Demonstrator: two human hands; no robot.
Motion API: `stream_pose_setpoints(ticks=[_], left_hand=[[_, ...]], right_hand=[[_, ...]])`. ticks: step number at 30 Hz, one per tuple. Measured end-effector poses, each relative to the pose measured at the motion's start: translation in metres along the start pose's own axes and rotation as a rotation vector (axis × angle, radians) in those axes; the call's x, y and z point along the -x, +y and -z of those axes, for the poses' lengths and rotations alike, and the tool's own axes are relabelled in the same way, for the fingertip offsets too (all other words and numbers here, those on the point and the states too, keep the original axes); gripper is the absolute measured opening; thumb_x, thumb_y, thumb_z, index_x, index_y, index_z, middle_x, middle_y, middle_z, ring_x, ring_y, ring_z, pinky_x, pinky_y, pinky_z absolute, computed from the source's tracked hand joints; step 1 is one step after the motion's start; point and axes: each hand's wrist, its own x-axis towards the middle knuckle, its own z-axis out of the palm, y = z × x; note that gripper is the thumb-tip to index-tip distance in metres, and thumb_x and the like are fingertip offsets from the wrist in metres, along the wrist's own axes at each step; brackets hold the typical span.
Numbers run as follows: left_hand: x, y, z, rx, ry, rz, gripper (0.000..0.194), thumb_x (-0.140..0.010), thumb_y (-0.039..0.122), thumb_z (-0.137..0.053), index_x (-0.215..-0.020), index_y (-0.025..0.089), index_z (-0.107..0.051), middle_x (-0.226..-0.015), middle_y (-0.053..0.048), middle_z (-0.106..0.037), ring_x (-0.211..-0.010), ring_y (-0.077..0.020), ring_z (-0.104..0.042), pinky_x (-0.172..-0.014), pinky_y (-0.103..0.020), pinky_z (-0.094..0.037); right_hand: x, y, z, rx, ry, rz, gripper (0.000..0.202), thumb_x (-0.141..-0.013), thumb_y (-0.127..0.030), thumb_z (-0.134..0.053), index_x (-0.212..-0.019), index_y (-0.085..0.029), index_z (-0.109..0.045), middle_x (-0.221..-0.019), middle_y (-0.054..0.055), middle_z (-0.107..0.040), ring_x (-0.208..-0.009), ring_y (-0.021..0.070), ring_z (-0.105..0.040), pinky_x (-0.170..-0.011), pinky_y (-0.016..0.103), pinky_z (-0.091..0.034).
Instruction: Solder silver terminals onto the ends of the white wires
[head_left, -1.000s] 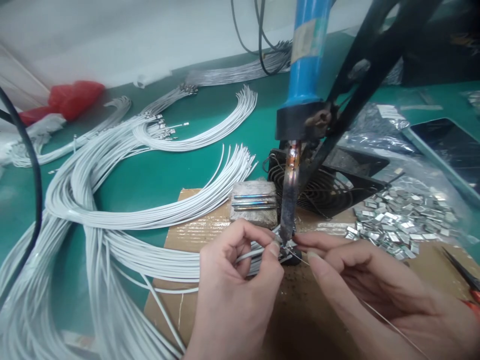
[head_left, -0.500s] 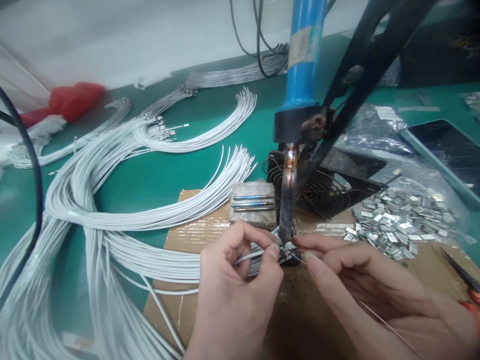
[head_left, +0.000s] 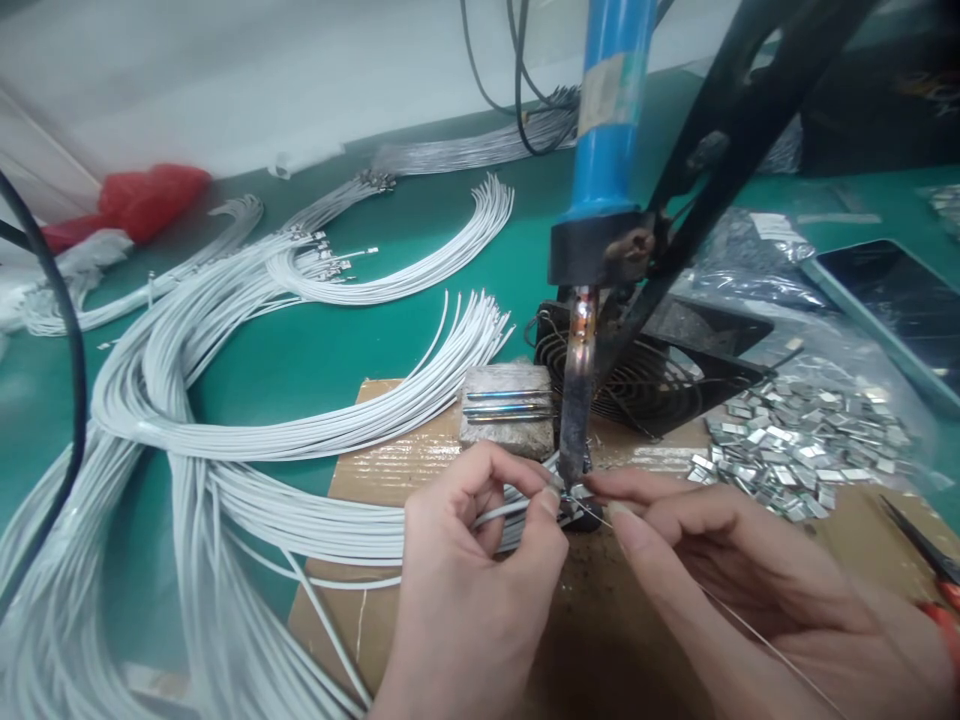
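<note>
My left hand (head_left: 480, 570) pinches the end of a white cable (head_left: 491, 515) between thumb and forefinger, just under the tip of a blue-handled soldering iron (head_left: 576, 420) held upright in a black stand. From the right, my right hand (head_left: 720, 570) grips a thin solder wire (head_left: 772, 650), which runs back across the palm. Its feeding end reaches the iron's tip. A small shiny metal piece sits at the tip between my fingertips; what exactly supports it is hidden. Behind my left hand, a bundle of white cables (head_left: 322, 520) passes toward the iron.
Loose metal clips (head_left: 795, 440) lie heaped on a plastic bag at right, near a phone (head_left: 892, 300) and scissors (head_left: 922, 540). A black fan (head_left: 622, 370) and a grey block (head_left: 506, 400) stand behind the iron. Cardboard (head_left: 390, 470) covers the green table (head_left: 375, 345). More cable bundles (head_left: 225, 430) spread leftward.
Almost nothing differs. Both hands keep their pinch at the iron's tip, with only a tiny shift of the fingers.
</note>
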Motion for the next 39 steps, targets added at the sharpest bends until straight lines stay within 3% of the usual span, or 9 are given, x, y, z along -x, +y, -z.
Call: stream_pose_setpoints(ticks=[11,17,24,28,34,39], left_hand=[[0.0035,-0.0003,0.0000,0.001,0.025,-0.012,0.010,-0.084,0.024,-0.070,-0.076,0.021,-0.066,-0.080,-0.003,-0.071,-0.066,-0.0144,-0.060,-0.057,-0.022,-0.042],[0.0010,-0.0005,-0.0011,-0.013,0.017,0.000,0.009,-0.085,0.023,-0.070,-0.077,0.020,-0.067,-0.078,-0.002,-0.070,-0.066,-0.0143,-0.060,-0.058,-0.022,-0.044],[0.0012,0.0003,0.0006,-0.002,0.011,-0.006,0.010,-0.082,0.022,-0.071,-0.074,0.021,-0.065,-0.075,0.000,-0.068,-0.064,-0.0133,-0.058,-0.056,-0.021,-0.043],[0.0024,0.0009,0.0009,0.001,0.018,-0.003,0.010,-0.083,0.022,-0.071,-0.075,0.021,-0.066,-0.076,-0.001,-0.069,-0.064,-0.0132,-0.057,-0.055,-0.021,-0.042],[0.0025,0.0029,0.0000,0.009,0.020,0.006,0.010,-0.083,0.022,-0.071,-0.074,0.021,-0.066,-0.077,-0.002,-0.069,-0.066,-0.0143,-0.060,-0.056,-0.021,-0.043],[0.0013,0.0048,-0.0020,-0.017,0.044,-0.006,0.009,-0.078,0.024,-0.071,-0.072,0.021,-0.065,-0.073,-0.002,-0.066,-0.063,-0.0150,-0.057,-0.054,-0.023,-0.041]], right_hand=[[0.0012,0.0035,0.0033,-0.011,-0.019,0.053,0.022,-0.076,-0.034,-0.090,-0.065,-0.026,-0.072,-0.094,0.000,-0.084,-0.077,0.0138,-0.080,-0.081,0.014,-0.063],[0.0026,-0.0022,-0.0009,-0.002,-0.003,-0.024,0.027,-0.074,-0.039,-0.090,-0.060,-0.026,-0.070,-0.089,-0.002,-0.083,-0.072,0.0125,-0.079,-0.082,0.013,-0.062],[0.0017,-0.0008,0.0014,0.012,0.000,-0.005,0.025,-0.075,-0.036,-0.089,-0.062,-0.026,-0.071,-0.086,-0.002,-0.083,-0.068,0.0121,-0.079,-0.057,0.006,-0.057],[0.0022,0.0015,0.0012,-0.020,-0.013,-0.003,0.022,-0.075,-0.034,-0.090,-0.064,-0.026,-0.072,-0.090,0.000,-0.084,-0.074,0.0161,-0.081,-0.063,0.010,-0.061],[0.0036,-0.0004,0.0006,-0.020,0.017,-0.010,0.024,-0.072,-0.034,-0.092,-0.062,-0.027,-0.072,-0.090,-0.001,-0.083,-0.075,0.0153,-0.082,-0.071,0.009,-0.062],[0.0027,-0.0010,-0.0004,0.021,0.019,0.012,0.022,-0.076,-0.034,-0.088,-0.063,-0.027,-0.071,-0.089,-0.004,-0.083,-0.074,0.0120,-0.080,-0.078,0.009,-0.061]])
